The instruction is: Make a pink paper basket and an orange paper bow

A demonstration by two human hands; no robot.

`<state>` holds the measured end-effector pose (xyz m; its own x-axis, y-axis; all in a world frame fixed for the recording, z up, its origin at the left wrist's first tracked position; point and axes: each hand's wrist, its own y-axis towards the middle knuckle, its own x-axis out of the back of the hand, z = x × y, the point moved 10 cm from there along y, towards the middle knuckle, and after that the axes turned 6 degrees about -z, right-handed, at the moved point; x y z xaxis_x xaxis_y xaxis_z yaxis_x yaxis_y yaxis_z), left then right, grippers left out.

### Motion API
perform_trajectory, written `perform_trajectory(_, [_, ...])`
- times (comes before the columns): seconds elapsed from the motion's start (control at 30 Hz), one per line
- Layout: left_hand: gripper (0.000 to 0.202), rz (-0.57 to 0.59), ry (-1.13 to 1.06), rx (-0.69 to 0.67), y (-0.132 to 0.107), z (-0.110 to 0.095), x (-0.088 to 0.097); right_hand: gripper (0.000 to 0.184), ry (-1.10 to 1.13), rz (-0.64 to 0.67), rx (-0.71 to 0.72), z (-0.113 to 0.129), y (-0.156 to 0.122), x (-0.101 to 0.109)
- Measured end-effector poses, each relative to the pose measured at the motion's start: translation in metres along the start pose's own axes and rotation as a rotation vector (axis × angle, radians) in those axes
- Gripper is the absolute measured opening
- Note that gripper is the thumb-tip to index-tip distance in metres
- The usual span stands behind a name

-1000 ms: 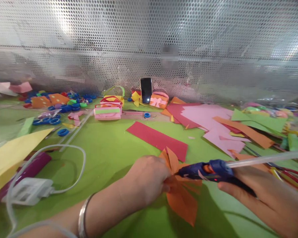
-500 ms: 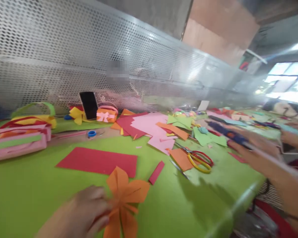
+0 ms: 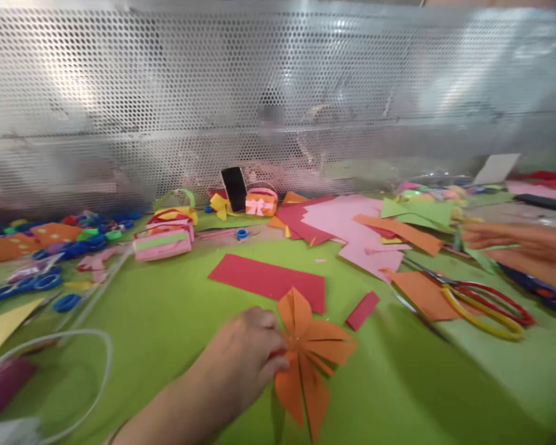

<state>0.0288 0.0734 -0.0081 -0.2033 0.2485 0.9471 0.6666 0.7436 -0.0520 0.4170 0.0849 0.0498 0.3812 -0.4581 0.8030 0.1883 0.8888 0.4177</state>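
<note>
An orange paper flower with folded petals lies on the green table cover. My left hand pinches it at its centre from the left, fingers closed on the paper. My right hand is out at the right edge, blurred, with its fingers stretched toward the left over the paper scraps and nothing between them. A blue glue gun lies on the table just below that hand.
Scissors with red and yellow handles lie on orange paper at the right. A red paper rectangle and a small red strip lie behind the flower. Pink and red sheets, a phone, paper baskets, blue rings and a white cable surround them; a perforated metal wall closes the back.
My right hand carried the glue gun off the flower to the right and now shows open above it. My left hand stays on the flower. The view swung right, then back.
</note>
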Motion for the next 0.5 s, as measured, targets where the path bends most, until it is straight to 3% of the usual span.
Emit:
perform_trajectory(0.03, [0.015,0.019,0.01,0.005,0.0,-0.001,-0.001,0.027,0.129,0.163,-0.004,0.036,-0.002,-0.026])
perform_trajectory(0.1, [0.011,0.035,0.023,0.008,-0.001,-0.001,-0.002,0.029,0.249,0.359,0.096,0.122,-0.012,-0.068])
perform_trajectory(0.17, [0.01,0.034,0.032,0.003,-0.001,-0.002,-0.002,0.026,0.267,0.418,0.167,0.187,-0.023,-0.104])
perform_trajectory(0.2, [0.01,0.032,0.037,0.001,-0.001,-0.003,-0.002,0.025,0.262,0.42,0.165,0.206,-0.026,-0.119])
perform_trajectory(0.27, [0.009,0.027,0.046,-0.01,0.0,-0.004,-0.002,0.024,0.25,0.424,0.15,0.224,-0.031,-0.144])
perform_trajectory(0.33, [0.009,0.017,0.051,-0.031,0.0,-0.008,-0.001,0.023,0.256,0.427,0.137,0.223,-0.034,-0.158])
perform_trajectory(0.5, [0.013,0.033,0.076,-0.065,0.002,-0.014,-0.001,0.011,0.342,0.45,0.12,0.209,-0.038,-0.167])
